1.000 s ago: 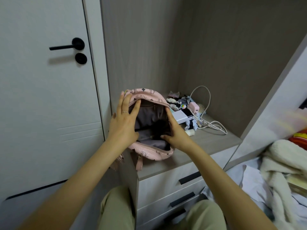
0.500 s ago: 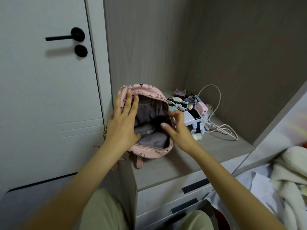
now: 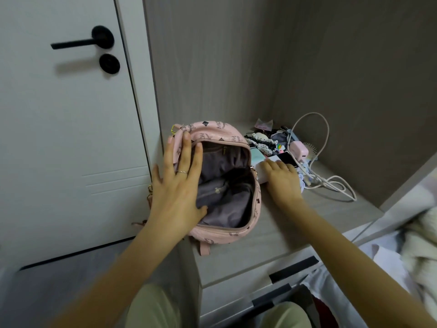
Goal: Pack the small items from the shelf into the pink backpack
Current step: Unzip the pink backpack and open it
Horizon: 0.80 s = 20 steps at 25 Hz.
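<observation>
1. The left hand (image 3: 179,185) lies with straight, spread fingers on the left rim of the pink backpack (image 3: 212,132), which stands open on the shelf (image 3: 295,221). It should press there so that the mouth is wide.
2. The right hand (image 3: 281,178) rests on a white box (image 3: 261,172) just beside the backpack. Whether its fingers grip the box cannot be told.
3. The box is best lifted clear of the white cable (image 3: 326,183) near it.

The right hand (image 3: 282,179) has left the rim of the pink backpack (image 3: 212,132). It is now just to the right of it, with its fingers laid on the white box (image 3: 274,159) on the shelf.
</observation>
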### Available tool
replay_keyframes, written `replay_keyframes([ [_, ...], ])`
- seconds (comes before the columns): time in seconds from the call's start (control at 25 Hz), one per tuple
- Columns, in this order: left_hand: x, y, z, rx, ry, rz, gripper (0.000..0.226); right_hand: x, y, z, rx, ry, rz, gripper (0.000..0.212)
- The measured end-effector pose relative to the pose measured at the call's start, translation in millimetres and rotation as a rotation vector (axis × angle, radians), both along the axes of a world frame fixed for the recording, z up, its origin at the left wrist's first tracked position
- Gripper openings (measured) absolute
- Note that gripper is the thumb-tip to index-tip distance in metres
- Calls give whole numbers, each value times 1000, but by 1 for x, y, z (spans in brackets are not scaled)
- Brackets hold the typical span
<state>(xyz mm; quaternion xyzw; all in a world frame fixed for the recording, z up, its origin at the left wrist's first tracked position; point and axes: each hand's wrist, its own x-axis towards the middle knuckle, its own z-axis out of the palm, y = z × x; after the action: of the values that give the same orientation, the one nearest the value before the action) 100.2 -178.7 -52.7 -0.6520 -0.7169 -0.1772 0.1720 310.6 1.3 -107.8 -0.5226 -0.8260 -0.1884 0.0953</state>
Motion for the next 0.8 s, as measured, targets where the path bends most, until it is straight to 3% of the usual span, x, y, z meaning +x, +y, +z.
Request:
replay_keyframes([
  [0.12,2,-2,0,13,7,-1,126,0,-3,-1,113,4,58,34],
  [0.28,3,-5,0,5,-12,14,123,5,-14,15,243,220,201,39],
  [0.48,2,-7,-1,37,-58,-15,120,18,-41,43,304,725,161,39],
  [0.6,3,-7,-1,48,-81,-10,122,18,-76,62,373,1005,355,39],
  [0.68,2,-6,-2,60,-96,-6,123,16,-100,81,360,1003,511,38],
  [0.8,-2,-2,-7,87,-121,-22,124,10,-119,93,152,868,716,39],
])
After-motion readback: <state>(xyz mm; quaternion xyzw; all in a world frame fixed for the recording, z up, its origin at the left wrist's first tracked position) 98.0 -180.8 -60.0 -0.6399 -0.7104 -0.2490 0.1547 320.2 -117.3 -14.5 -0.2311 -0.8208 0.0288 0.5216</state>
